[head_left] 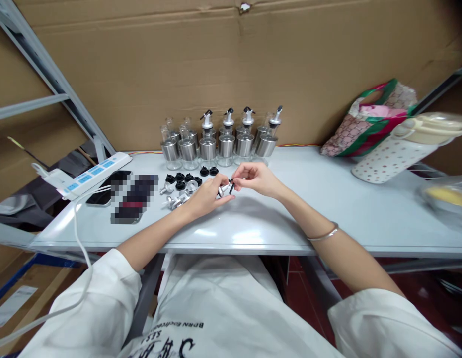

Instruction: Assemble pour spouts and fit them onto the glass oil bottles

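Near the middle of the table, my left hand [209, 197] is closed around a silver pour spout [224, 190]. Touching the black tip [231, 187] of that spout, my right hand [255, 179] pinches it between thumb and fingers. Left of my hands lie several black stoppers [180, 177] and several loose silver spout parts [176, 201]. Behind them stand rows of glass bottles with steel sleeves [226, 148]. Several front bottles carry silver spouts with black tips [248, 117]; those at the left end have bare necks.
Two phones, one pixelated [132, 201], and a white power strip [97, 174] with a cable are on the left. At the right are a patterned bag [365, 124], a dotted white flask [398, 151] and a blurred plastic-wrapped item [449, 199]. Cardboard [179, 64] stands behind.
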Motion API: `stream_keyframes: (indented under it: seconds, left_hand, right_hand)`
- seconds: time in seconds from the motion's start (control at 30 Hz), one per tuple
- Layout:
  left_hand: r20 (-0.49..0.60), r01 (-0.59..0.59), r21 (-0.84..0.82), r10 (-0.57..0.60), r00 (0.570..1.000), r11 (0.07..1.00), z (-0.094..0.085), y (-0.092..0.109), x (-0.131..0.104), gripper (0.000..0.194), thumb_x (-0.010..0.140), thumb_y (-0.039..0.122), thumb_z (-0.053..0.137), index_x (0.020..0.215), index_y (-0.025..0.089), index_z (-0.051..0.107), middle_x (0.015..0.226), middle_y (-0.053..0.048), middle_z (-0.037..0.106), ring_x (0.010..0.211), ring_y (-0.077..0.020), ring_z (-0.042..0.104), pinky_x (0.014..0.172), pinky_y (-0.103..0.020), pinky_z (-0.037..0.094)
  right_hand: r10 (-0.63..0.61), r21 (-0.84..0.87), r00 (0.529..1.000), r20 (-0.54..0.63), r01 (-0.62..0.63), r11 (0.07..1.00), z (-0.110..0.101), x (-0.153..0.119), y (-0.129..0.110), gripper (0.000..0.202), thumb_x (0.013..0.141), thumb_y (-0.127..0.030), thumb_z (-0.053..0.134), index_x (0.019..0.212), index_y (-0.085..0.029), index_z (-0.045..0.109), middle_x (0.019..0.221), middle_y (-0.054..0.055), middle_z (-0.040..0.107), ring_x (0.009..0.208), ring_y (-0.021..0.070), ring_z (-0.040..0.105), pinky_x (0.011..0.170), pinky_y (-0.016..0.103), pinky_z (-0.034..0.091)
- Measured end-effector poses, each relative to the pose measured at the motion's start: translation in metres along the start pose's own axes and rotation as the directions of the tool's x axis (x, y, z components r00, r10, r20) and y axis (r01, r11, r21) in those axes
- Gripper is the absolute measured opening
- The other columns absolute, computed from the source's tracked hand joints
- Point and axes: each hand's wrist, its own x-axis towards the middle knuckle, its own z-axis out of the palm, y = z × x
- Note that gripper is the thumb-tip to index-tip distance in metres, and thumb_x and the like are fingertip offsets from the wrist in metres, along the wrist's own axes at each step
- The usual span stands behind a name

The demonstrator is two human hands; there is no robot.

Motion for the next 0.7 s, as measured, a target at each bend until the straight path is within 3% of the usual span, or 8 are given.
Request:
stream_keyframes:
  seconds: [0.47, 0.7]
  left_hand:
    - [0.017, -0.046, -0.013, 0.047, 0.999, 0.999, -0.0005, -0.0036, -0.0009, 0.036, 0.083, 0.037, 0.064, 0.103, 0.02, 0.04, 0.092, -0.003, 0.058, 0.078, -0.0141, 0.059, 0.067, -0.025, 0.043]
    - [0.031, -0.003, -0.046, 0.004, 1.0, 0.999, -0.0022, -0.0047, -0.0023, 0.046, 0.08, 0.046, 0.066, 0.108, 0.02, 0.04, 0.092, -0.003, 0.061, 0.072, -0.0132, 0.06, 0.063, -0.023, 0.044]
  right_hand:
    - [0.073, 0.085, 0.996, 0.051, -0.078, 0.993, -0.0004, -0.0009, -0.0047, 0.033, 0.061, -0.043, 0.081, 0.07, -0.015, 0.066, 0.058, 0.001, 0.069, 0.053, 0.0115, 0.064, 0.058, 0.026, 0.055]
    - [0.115, 0.124, 0.988, 0.099, -0.126, 0.984, -0.0045, -0.0007, -0.0046, 0.026, 0.057, -0.03, 0.084, 0.072, -0.015, 0.069, 0.065, 0.001, 0.071, 0.058, 0.0122, 0.066, 0.063, 0.028, 0.056]
